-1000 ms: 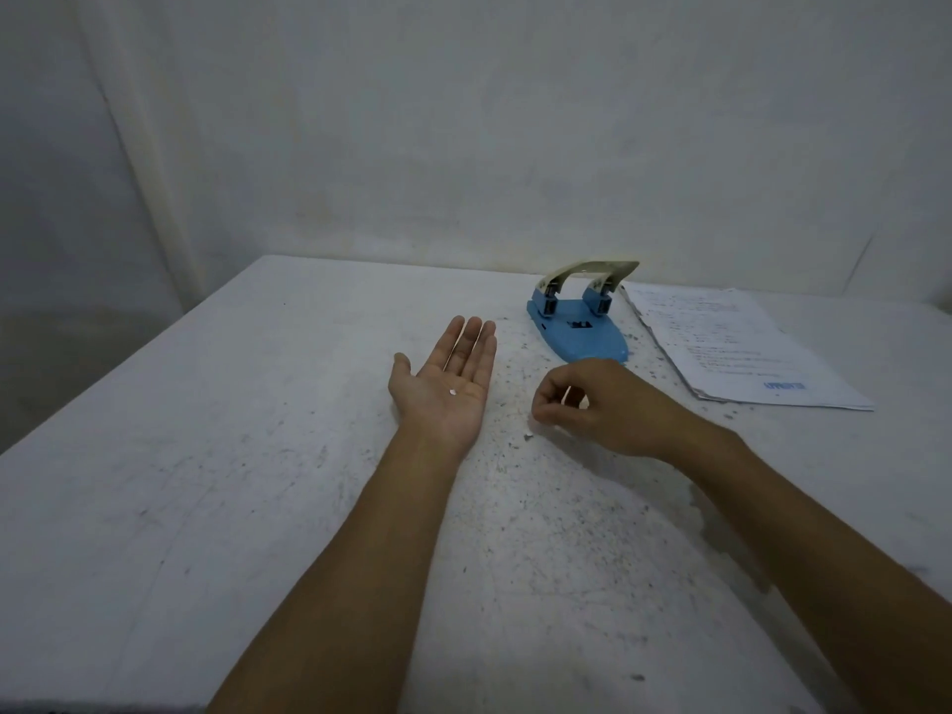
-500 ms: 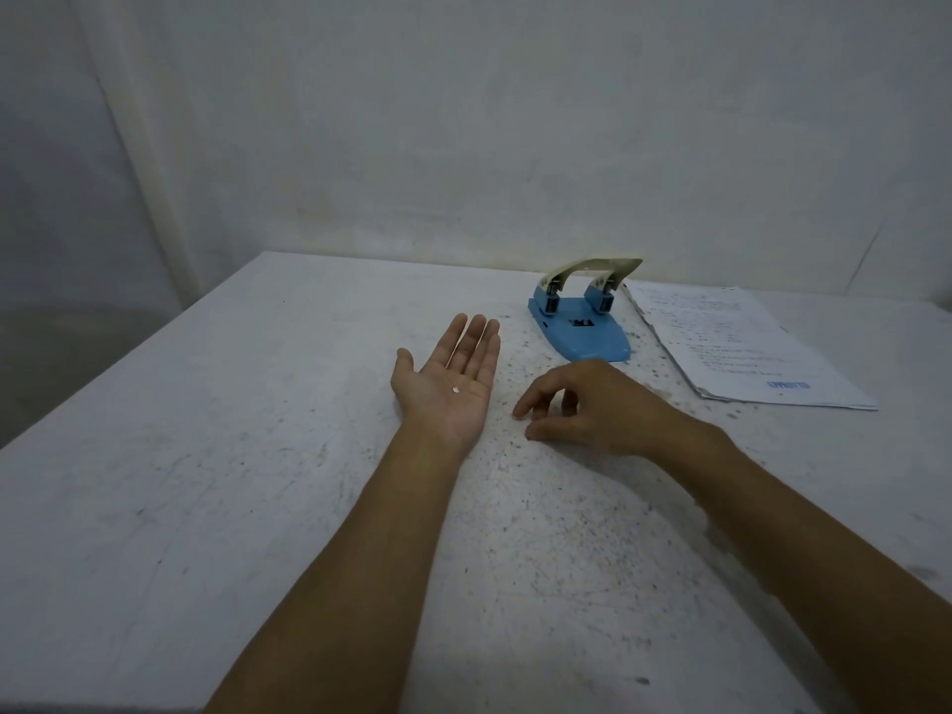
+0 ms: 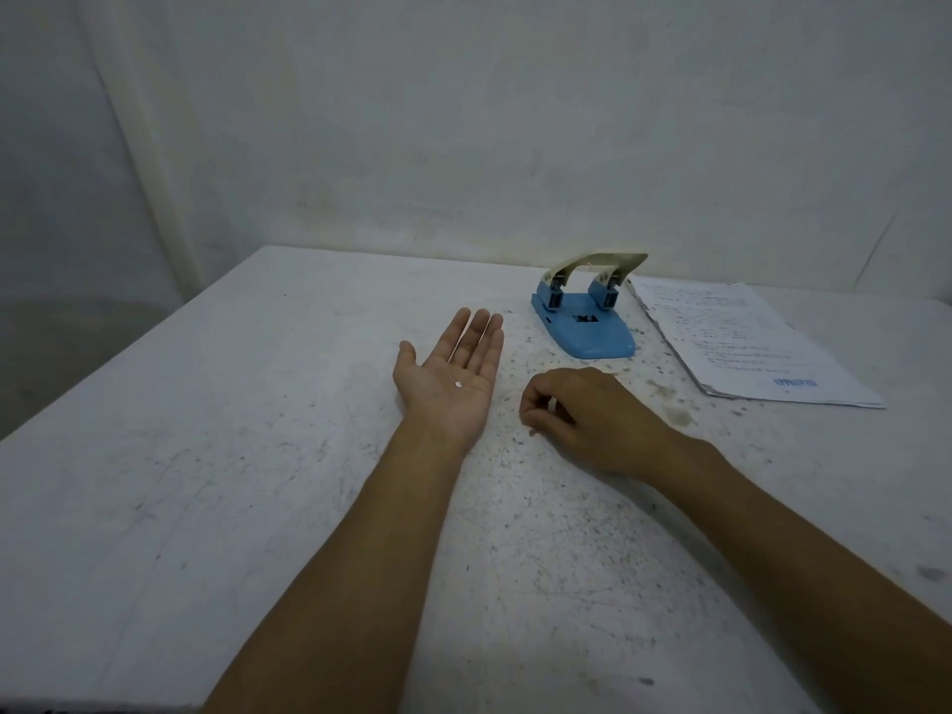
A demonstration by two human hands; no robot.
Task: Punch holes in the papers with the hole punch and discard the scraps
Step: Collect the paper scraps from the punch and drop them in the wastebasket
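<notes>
Scrap (image 3: 458, 386) — one small white disc — lay on the palm of the left hand (image 3: 453, 373), which rested flat and spread on the table (image 3: 206, 481). The right hand (image 3: 582, 420) sat curled just beside it, fingertips pinched together; on what, I could not tell. The punch (image 3: 587, 322) stood beyond — papers (image 3: 742, 347) just right of it.

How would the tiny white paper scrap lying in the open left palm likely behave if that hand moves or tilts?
The scrap looks tiny and flat, so probably near weightless. It lies loose on the open left hand, so a tilt would likely slide it off. A draught might lift it.
</notes>
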